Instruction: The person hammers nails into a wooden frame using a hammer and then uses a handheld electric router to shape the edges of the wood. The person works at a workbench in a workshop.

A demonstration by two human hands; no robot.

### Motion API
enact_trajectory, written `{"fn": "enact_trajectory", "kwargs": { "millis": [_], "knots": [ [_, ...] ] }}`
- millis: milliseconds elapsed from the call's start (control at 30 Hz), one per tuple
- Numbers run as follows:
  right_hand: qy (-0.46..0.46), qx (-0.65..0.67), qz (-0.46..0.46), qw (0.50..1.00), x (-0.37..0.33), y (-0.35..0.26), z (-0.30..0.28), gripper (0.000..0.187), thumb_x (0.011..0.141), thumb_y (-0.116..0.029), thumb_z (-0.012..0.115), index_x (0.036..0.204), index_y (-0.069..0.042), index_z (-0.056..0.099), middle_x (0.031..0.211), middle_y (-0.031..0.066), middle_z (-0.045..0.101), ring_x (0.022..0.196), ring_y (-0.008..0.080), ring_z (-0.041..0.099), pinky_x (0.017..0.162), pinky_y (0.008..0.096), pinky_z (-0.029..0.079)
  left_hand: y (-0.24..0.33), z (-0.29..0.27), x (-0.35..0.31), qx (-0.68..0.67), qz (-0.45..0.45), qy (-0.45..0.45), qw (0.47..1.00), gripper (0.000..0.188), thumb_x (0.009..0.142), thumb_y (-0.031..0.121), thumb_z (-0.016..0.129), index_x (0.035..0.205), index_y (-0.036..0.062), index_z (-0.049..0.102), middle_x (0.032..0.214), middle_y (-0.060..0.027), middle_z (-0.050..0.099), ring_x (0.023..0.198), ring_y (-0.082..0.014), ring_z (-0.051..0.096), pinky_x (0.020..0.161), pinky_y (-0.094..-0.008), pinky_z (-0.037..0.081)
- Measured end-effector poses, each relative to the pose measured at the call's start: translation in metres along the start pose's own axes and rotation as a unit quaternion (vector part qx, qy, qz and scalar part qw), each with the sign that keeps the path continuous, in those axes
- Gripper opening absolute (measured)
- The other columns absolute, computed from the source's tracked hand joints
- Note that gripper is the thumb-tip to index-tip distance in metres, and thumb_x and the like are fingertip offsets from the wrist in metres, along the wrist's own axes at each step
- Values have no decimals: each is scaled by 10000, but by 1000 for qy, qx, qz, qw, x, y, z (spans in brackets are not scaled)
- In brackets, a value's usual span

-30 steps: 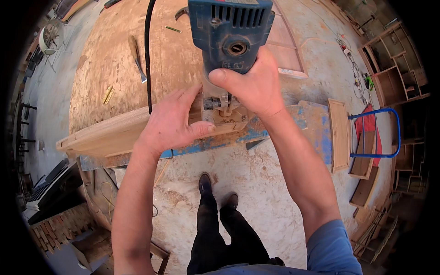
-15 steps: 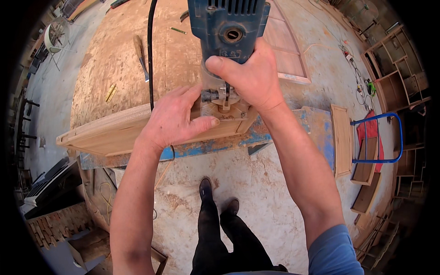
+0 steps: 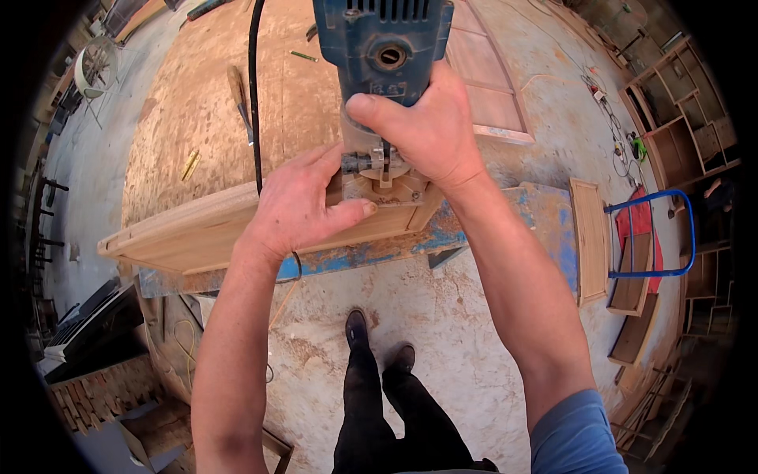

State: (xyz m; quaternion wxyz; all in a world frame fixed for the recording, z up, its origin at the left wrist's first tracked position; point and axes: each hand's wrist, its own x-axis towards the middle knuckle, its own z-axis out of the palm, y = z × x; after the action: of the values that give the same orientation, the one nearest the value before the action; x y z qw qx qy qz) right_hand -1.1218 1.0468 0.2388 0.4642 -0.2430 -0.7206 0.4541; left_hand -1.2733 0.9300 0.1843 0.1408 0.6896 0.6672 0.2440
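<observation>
A blue trim router point(image 3: 379, 55) with a clear plastic base stands upright on the top edge of a pale wooden panelled frame point(image 3: 197, 225). My right hand point(image 3: 430, 130) is wrapped round the router's lower body, its thumb across the front. Just left of the base, my left hand point(image 3: 296, 205) grips the frame's top edge, fingers over it and thumb along the near side, close to the base. Inside the base the bit and its collet point(image 3: 384, 167) show in part. A black power cord point(image 3: 254, 103) runs down behind my left hand.
The frame rests near the front of a worn wooden workbench point(image 3: 197, 103) with a blue edge. On it lie a chisel point(image 3: 239, 103), a pencil point(image 3: 303, 57), a brass-coloured piece point(image 3: 189, 165) and a reddish panelled door point(image 3: 493, 87). At right stands a blue-handled cart point(image 3: 688, 237).
The router and my right hand have shifted slightly left along the frame's edge. My left hand keeps its place. Part of another person has come into view at the far right.
</observation>
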Motion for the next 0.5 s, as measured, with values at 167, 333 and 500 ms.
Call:
{"fn": "enact_trajectory", "kwargs": {
  "millis": [167, 333, 500],
  "knots": [
    [-7, 14, 9, 1000, 1, 1, 0, 438, 660, -259, 855, 1001, -32, 699, 901, 76, 736, 804, 184, 673, 769, 334, 554, -6, 7, 0, 6, 19, 19, 1000, 739, 744, 463, 742, 1298, -4, 593, 1171, -255, 654, 1083, -424, 622, 934, -477, 502],
    [-9, -22, 2, 1000, 2, -2, -1, 432, 660, -255, 859, 993, -30, 701, 905, 89, 738, 814, 190, 680, 780, 340, 556, -1, 0, 1, -2, 15, 11, 1000, 720, 745, 463, 739, 1273, -5, 596, 1033, -234, 669, 1001, -420, 633, 875, -488, 501],
    [-11, -7, -10, 1000, 3, 1, 0, 427, 660, -245, 860, 989, -26, 698, 905, 89, 738, 813, 184, 677, 782, 343, 555, -1, 1, 0, 16, 16, 14, 1000, 685, 743, 454, 748, 1246, 11, 605, 930, -216, 663, 939, -416, 632, 838, -492, 500]
  ]
}}
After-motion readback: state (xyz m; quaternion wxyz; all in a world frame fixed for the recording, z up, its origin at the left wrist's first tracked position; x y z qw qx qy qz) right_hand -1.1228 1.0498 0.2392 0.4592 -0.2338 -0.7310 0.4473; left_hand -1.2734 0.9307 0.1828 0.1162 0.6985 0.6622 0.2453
